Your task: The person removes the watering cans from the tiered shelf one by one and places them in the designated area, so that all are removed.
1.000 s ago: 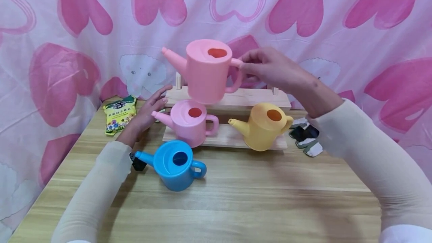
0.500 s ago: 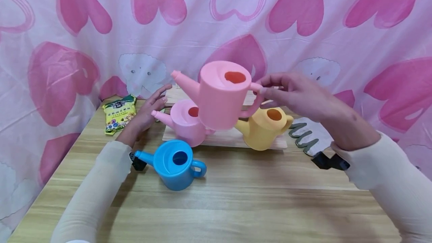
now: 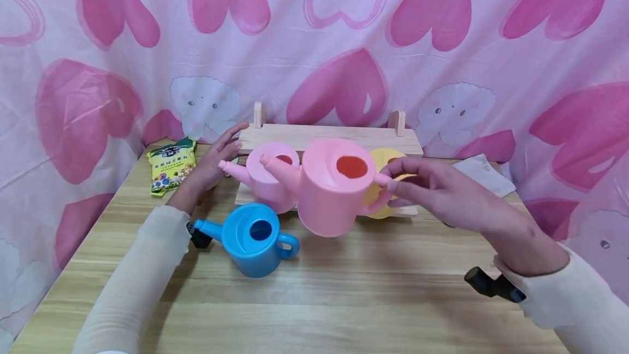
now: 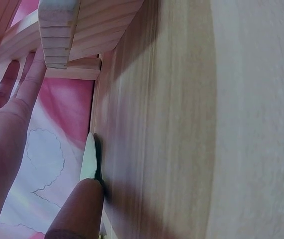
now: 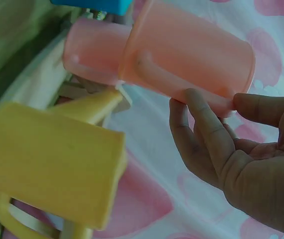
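Observation:
My right hand (image 3: pixel 442 193) pinches the handle of a salmon-pink watering can (image 3: pixel 326 206), raised in front of a two-tier wooden shelf (image 3: pixel 339 136). In the right wrist view, thumb and fingers meet on that handle. My left hand (image 3: pixel 213 163) rests at the shelf's left end; the left wrist view shows its fingers (image 4: pixel 32 79) stretched out against the wood. On the lower board stand a lighter pink watering can (image 3: pixel 265 182) and a yellow watering can (image 5: pixel 52 164). In the head view, the raised can partly hides both. A blue watering can (image 3: pixel 255 258) stands in front on the table.
A yellow-green packet (image 3: pixel 172 167) lies on the table (image 3: pixel 344 310) at the back left. At the back right lies a whitish cloth-like item (image 3: pixel 484 175), partly behind my right hand. A pink heart-patterned curtain (image 3: pixel 339 15) hangs behind the shelf.
My right hand has brought the salmon-pink watering can down and somewhat right, from above the upper board to in front of the lower one. The left hand has stayed at the shelf.

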Demonstrator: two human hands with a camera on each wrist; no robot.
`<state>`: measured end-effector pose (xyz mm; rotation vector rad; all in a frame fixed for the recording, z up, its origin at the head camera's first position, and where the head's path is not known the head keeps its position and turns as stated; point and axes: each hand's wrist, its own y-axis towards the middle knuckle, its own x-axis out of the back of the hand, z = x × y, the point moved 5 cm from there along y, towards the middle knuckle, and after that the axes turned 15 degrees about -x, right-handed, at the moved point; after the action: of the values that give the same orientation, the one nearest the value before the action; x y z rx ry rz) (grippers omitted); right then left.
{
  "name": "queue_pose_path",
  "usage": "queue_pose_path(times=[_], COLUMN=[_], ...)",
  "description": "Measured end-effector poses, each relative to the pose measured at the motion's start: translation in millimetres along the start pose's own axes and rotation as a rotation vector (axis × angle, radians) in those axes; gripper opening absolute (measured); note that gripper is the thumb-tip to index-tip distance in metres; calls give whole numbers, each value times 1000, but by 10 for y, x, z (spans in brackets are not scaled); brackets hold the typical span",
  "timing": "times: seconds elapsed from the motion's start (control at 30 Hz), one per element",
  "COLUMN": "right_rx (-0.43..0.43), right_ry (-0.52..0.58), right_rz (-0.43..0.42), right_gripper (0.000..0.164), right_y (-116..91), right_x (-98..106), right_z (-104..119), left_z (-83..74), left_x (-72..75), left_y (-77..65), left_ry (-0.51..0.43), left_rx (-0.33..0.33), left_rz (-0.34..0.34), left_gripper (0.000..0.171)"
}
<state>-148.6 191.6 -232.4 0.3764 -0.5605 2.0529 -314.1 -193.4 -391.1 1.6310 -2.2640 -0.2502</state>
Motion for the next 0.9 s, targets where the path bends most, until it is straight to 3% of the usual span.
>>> queue_pose_path(times=[0.17, 0.4, 0.57, 0.9], right_rx=[-44, -75, -122, -135], right_ry=[-22, 39, 60, 67], right_rz=[-10, 60, 69, 63], right_gripper=[19, 20, 20, 19], right_y=[-84, -157, -172, -152], right_x=[-94, -246, -346, -466], right_z=[-186, -446, -644, -943], left_z=[7, 9, 15, 2], left_x=[-11, -5, -1, -1], left_y=[0, -15, -12, 0], left_ry=[10, 16, 15, 5], left_rx=[-15, -10, -11, -17], left_rz=[1, -1, 1, 2], left_gripper=[65, 66, 66, 65])
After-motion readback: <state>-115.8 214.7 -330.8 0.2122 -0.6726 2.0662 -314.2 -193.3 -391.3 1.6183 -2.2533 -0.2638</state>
